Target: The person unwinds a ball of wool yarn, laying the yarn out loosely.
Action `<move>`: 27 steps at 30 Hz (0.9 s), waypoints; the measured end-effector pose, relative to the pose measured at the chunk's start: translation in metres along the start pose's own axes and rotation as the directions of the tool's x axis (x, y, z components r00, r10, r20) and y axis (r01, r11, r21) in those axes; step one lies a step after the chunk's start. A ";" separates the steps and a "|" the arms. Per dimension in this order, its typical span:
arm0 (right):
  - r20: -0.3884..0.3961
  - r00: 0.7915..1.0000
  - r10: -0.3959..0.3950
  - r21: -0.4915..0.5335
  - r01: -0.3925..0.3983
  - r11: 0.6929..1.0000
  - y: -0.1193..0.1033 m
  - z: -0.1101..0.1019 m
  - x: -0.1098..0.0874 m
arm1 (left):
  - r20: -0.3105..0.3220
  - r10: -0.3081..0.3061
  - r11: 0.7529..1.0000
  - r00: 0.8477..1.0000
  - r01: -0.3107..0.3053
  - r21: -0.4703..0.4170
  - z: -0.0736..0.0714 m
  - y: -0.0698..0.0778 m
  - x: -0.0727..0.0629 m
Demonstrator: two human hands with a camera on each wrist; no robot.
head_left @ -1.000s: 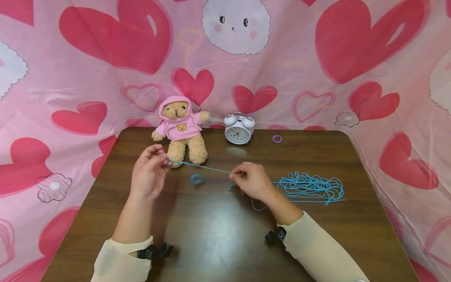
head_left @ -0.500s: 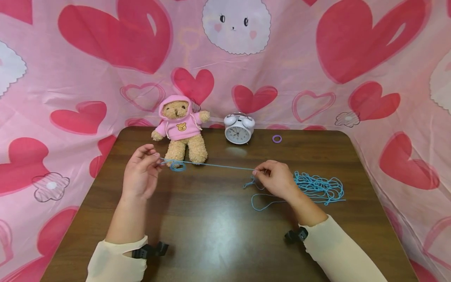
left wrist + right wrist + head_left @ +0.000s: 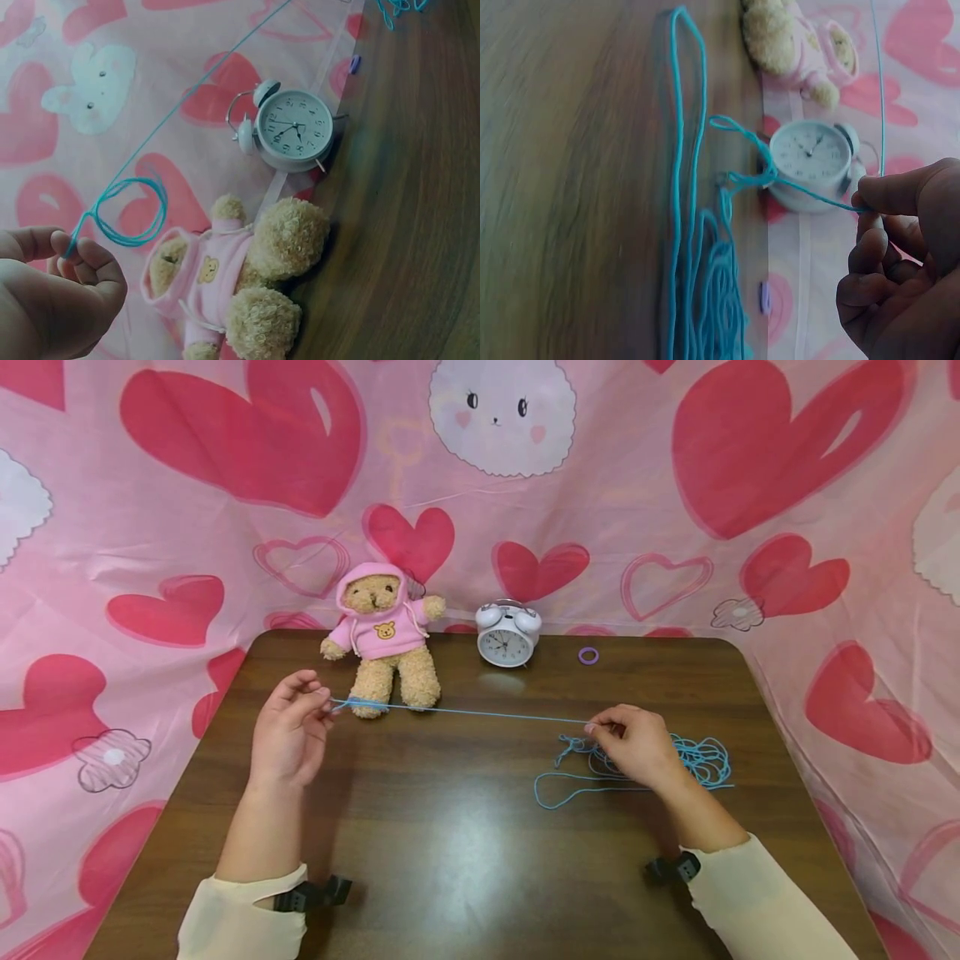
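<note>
A thin blue cord [image 3: 480,713] runs taut between the two hands above the table. My left hand [image 3: 288,731] pinches it between thumb and fingertips at the left. Just beyond those fingertips hangs a small looped coil [image 3: 163,214] of the same cord, clear in the left wrist view. Over at the right, my right hand [image 3: 636,745] pinches the cord between thumb and index finger. From that pinch a tangled length hangs, seen in the right wrist view. Behind and below the right hand lies a loose pile of cord [image 3: 705,762], partly hidden by the hand.
A teddy bear [image 3: 386,635] in a pink hoodie sits at the back left of the brown table [image 3: 465,843]. Beside it stands a white alarm clock [image 3: 507,635]. A purple ring [image 3: 588,656] lies to the clock's right. A pink heart-patterned cloth [image 3: 630,485] hangs behind.
My right hand has moved right, lengthening the stretch of cord between the hands. My left hand has drifted slightly left. The small coil has shifted left, close to the left fingertips.
</note>
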State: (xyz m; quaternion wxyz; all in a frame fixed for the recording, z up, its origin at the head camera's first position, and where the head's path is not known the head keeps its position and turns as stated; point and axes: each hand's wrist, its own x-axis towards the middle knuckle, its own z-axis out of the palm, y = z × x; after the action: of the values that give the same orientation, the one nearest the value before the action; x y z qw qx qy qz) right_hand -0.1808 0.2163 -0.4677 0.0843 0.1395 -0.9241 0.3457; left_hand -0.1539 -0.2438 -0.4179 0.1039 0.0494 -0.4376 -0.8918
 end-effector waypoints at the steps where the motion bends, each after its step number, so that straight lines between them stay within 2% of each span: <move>1: 0.000 1.000 0.007 -0.008 -0.007 1.000 0.002 -0.002 -0.001 | -0.003 0.000 1.000 1.000 0.000 -0.007 -0.001 0.000 0.000; 7: 0.010 0.999 0.053 -0.056 -0.053 0.997 0.014 -0.018 -0.009 | -0.021 0.005 1.000 1.000 -0.006 -0.017 -0.005 0.002 0.001; 23: -0.043 0.985 0.167 -0.154 -0.171 0.973 0.051 -0.061 -0.034 | -0.049 0.007 0.999 0.999 -0.009 -0.042 -0.014 0.009 0.000; 27: -0.055 0.980 0.191 -0.176 -0.198 0.964 0.060 -0.072 -0.039 | -0.044 0.029 0.999 0.999 -0.031 -0.043 -0.016 0.009 0.002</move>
State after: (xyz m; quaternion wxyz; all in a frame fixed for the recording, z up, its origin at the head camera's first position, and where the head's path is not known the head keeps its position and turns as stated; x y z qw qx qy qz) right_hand -0.1582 0.3148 -0.4610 0.0799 0.0334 -0.9591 0.2695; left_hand -0.1512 -0.2621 -0.4210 0.1277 0.0601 -0.4162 -0.8983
